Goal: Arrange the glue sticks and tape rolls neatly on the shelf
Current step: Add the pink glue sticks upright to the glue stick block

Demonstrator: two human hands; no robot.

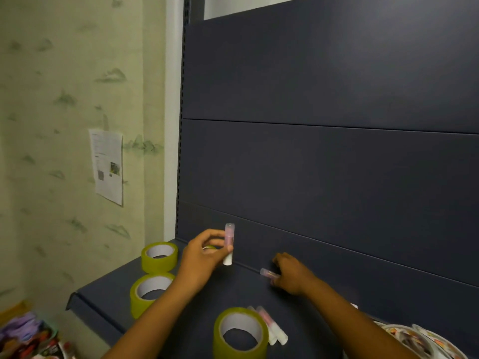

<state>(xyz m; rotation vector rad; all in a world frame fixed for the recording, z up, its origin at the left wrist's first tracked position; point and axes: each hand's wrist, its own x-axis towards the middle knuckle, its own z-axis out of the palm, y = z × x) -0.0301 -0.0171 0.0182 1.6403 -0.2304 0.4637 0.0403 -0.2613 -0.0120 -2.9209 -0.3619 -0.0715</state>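
1. the left hand (204, 251) pinched a glue stick (229, 244) between thumb and fingertips, holding it upright at the far edge of the shelf (103, 301), close to the dark back panel (324, 164), cap up and white base just above the shelf surface
2. the right hand (290, 274) lay to the right of it, fingers curled round a second glue stick (268, 272) whose long axis ran left to right, its clear cap pointing left toward the upright one; the two sticks were near each other but apart
3. judged from this, the left stick needed only a short drop straight down, while the right one would have to be tipped upright first
4. both sticks looked pale pink with clear caps and white bases
5. more glue sticks (272, 326) lay flat at the near side, just beside a yellow-green tape roll (239, 332); two other tape rolls (159, 256) sat flat on the left, one nearer than the other
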